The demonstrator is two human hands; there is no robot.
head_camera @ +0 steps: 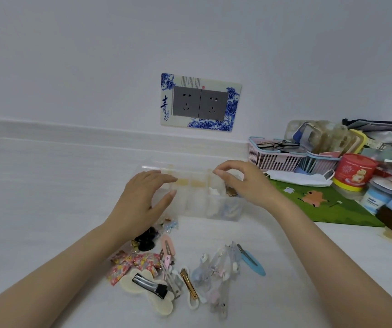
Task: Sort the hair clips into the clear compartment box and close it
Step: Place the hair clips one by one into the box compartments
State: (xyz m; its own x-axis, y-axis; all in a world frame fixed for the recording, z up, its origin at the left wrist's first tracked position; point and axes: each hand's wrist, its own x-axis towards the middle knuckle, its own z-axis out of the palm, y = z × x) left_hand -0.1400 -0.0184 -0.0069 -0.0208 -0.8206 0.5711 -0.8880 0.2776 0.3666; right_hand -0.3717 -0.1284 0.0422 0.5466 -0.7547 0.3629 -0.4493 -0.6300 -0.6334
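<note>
Clear compartment box [214, 210] between left hand [142, 197] and right hand [241, 183]

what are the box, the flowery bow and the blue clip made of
Box: clear, slightly cloudy hard plastic; its contents show through the walls. Flowery bow: printed fabric, matte, with soft folds. Blue clip: smooth, probably painted metal or plastic; a grey metal-looking end shows.

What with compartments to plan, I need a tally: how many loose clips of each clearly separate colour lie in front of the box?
Floral bow: 1
Cream bow: 1
Black claw clip: 1
Gold bar clip: 1
Blue snap clip: 1
Total: 5
Pink, clear and pale clips overlap too much to count.
</note>
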